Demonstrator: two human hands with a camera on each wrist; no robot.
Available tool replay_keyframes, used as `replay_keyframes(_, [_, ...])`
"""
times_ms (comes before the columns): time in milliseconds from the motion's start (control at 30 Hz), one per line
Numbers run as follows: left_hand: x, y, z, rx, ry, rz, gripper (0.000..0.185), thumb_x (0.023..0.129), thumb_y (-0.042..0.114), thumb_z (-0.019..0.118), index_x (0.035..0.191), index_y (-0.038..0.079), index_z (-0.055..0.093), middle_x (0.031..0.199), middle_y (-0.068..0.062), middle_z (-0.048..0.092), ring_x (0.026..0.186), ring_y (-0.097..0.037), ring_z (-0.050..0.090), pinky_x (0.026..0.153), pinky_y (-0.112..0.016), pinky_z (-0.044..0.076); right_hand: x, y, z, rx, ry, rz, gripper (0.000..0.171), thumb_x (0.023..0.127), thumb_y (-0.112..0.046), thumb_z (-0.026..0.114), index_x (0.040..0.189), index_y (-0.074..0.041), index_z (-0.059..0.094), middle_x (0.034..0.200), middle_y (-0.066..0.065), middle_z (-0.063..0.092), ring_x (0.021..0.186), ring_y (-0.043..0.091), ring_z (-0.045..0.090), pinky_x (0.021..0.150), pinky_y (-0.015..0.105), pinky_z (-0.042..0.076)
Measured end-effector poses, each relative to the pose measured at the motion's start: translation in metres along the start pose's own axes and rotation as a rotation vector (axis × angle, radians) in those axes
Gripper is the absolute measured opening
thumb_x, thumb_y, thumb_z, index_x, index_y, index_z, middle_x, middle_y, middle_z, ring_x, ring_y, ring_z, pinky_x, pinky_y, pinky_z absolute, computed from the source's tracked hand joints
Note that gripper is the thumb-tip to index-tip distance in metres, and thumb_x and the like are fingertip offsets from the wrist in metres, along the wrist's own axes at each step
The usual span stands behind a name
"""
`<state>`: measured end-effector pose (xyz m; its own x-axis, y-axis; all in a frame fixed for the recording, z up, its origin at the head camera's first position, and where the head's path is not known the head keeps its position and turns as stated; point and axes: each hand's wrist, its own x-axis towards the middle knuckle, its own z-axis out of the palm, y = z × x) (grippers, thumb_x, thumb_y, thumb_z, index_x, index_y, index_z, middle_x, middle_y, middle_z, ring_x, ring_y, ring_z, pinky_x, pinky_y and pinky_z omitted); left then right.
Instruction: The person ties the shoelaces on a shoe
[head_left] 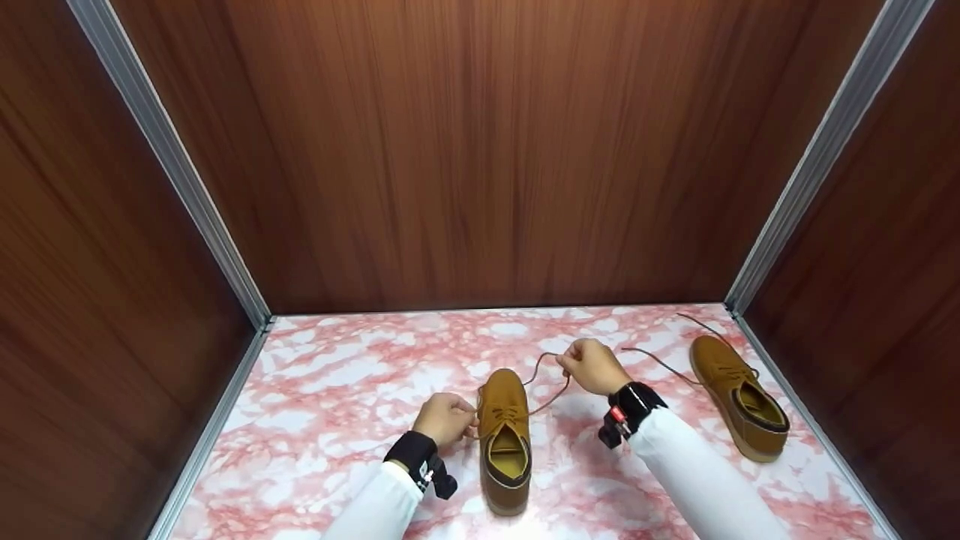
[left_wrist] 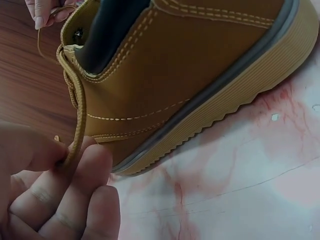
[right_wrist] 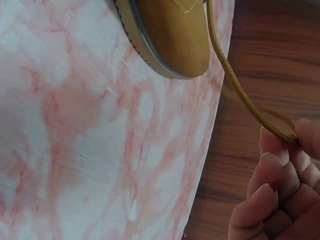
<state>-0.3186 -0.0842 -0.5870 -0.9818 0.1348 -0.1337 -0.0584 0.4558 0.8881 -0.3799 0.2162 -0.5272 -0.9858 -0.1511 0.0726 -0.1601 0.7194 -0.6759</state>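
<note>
Head view: both hands pinch lace ends of the near shoe [head_left: 504, 435]; a second shoe [head_left: 739, 396] lies right.

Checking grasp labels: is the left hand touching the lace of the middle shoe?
Touching. The left wrist view shows the left hand pinching the lace between thumb and fingers beside the shoe.

You've got white long sleeves on both arms, ending right at the wrists. Each wrist wears a black strap with a small black camera unit hanging off it. The one by your right hand [head_left: 593, 365] has a little red part on its block; the one by your left hand [head_left: 445, 418] shows a small white marking.
</note>
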Motion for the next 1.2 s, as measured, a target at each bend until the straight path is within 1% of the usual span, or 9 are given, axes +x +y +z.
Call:
replay_keyframes(200, [0.002,-0.005,0.0,0.033,0.0,-0.011,0.012,0.092,0.015,0.073,0.085,0.006,0.076,0.082,-0.014,0.08,0.062,-0.014,0.07,0.05,-0.021,0.052,0.006,-0.012,0.003,-0.036,0.024,-0.017,0.02,0.098,-0.018,0.066,0.079,-0.012,0.067,0.072,0.0,0.073,0.063,0.009,0.057,0.063,0.026,0.045])
replay_keyframes(300, [0.002,-0.008,0.0,0.029,0.004,0.001,0.011,0.09,0.015,0.074,0.08,0.009,0.075,0.08,-0.014,0.079,0.064,-0.018,0.073,0.052,-0.024,0.055,0.008,-0.019,0.004,-0.038,0.04,-0.022,0.019,0.097,-0.018,0.066,0.078,-0.012,0.067,0.072,-0.001,0.073,0.063,0.01,0.058,0.064,0.026,0.045])
replay_keyframes(467, [0.001,-0.011,0.0,0.06,0.038,0.061,0.013,0.089,0.015,0.076,0.077,0.009,0.076,0.073,-0.009,0.078,0.065,-0.021,0.076,0.05,-0.021,0.051,0.012,-0.033,0.01,-0.049,0.08,-0.047,0.019,0.095,-0.018,0.069,0.077,-0.011,0.069,0.071,0.0,0.071,0.064,0.011,0.058,0.064,0.027,0.045])
replay_keyframes(600, [0.0,-0.011,0.001,0.104,0.073,0.119,0.014,0.089,0.013,0.075,0.076,0.007,0.077,0.069,-0.006,0.077,0.061,-0.013,0.073,0.051,-0.018,0.047,0.015,-0.048,0.02,-0.062,0.112,-0.07,0.015,0.094,-0.017,0.072,0.08,-0.01,0.072,0.073,0.0,0.068,0.067,0.012,0.057,0.067,0.029,0.047])
replay_keyframes(667, [-0.001,-0.011,0.001,0.12,0.085,0.127,0.014,0.088,0.01,0.073,0.075,0.008,0.077,0.068,-0.005,0.076,0.059,-0.01,0.069,0.053,-0.019,0.048,0.016,-0.058,0.027,-0.055,0.117,-0.08,0.013,0.093,-0.016,0.073,0.082,-0.01,0.073,0.074,0.0,0.068,0.068,0.012,0.057,0.069,0.03,0.049])
replay_keyframes(800, [-0.002,-0.009,0.001,0.128,0.098,0.123,0.013,0.084,0.005,0.068,0.074,0.007,0.077,0.066,-0.003,0.074,0.058,-0.006,0.062,0.058,-0.02,0.048,0.017,-0.076,0.04,-0.005,0.082,-0.135,0.012,0.094,-0.017,0.074,0.084,-0.01,0.076,0.079,0.002,0.073,0.072,0.012,0.061,0.072,0.031,0.052])
replay_keyframes(933, [-0.002,-0.009,0.002,0.094,0.091,0.105,0.012,0.083,0.005,0.067,0.077,0.005,0.077,0.068,-0.003,0.074,0.058,-0.006,0.063,0.056,-0.02,0.05,0.017,-0.085,0.049,0.041,0.013,-0.197,0.01,0.096,-0.017,0.073,0.093,-0.011,0.08,0.091,0.004,0.079,0.082,0.014,0.066,0.08,0.033,0.055])
replay_keyframes(1067, [-0.002,-0.009,0.003,0.063,0.092,0.095,0.011,0.083,0.006,0.068,0.079,0.004,0.077,0.067,-0.002,0.074,0.058,-0.006,0.063,0.056,-0.02,0.051,0.016,-0.08,0.049,0.042,0.002,-0.199,0.009,0.096,-0.014,0.072,0.1,-0.01,0.08,0.098,0.005,0.08,0.087,0.017,0.068,0.084,0.035,0.056])
replay_keyframes(1200, [-0.001,-0.013,0.002,0.047,0.104,0.066,0.011,0.083,0.007,0.068,0.076,0.006,0.077,0.064,0.001,0.072,0.058,-0.008,0.064,0.055,-0.021,0.052,0.015,-0.068,0.046,0.017,-0.009,-0.184,0.008,0.096,-0.013,0.072,0.097,-0.009,0.078,0.095,0.006,0.078,0.083,0.015,0.066,0.081,0.034,0.055])
